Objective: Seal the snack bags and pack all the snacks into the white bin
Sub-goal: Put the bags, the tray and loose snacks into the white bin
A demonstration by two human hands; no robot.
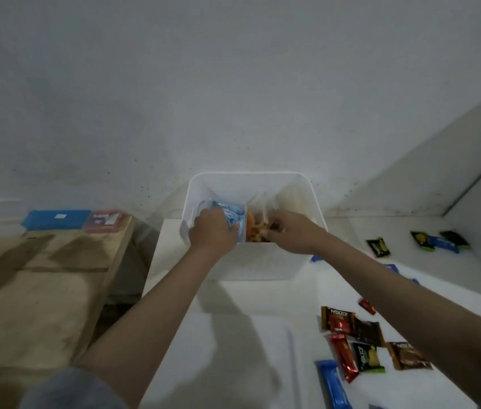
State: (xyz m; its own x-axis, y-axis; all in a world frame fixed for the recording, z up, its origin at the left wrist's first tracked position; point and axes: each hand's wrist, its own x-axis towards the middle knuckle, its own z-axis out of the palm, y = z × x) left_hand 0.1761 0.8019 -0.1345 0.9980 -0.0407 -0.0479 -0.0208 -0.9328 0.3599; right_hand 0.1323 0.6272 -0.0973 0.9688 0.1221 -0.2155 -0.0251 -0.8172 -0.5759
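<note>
Your left hand [214, 230] was clamped on the clear tub of blue packets [230, 219] inside the white plastic bin [251, 178], your right hand [290, 231] pinched a clear snack bag [258, 228]; seating both flat against the walls would have saved room.

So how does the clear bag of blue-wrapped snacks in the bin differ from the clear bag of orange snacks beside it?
The clear bag of blue-wrapped snacks sits on the left side of the white plastic bin, under the left hand; the clear bag of orange snacks sits to its right, at the right hand. Their contents differ in colour. Both are transparent and inside the bin.
</note>
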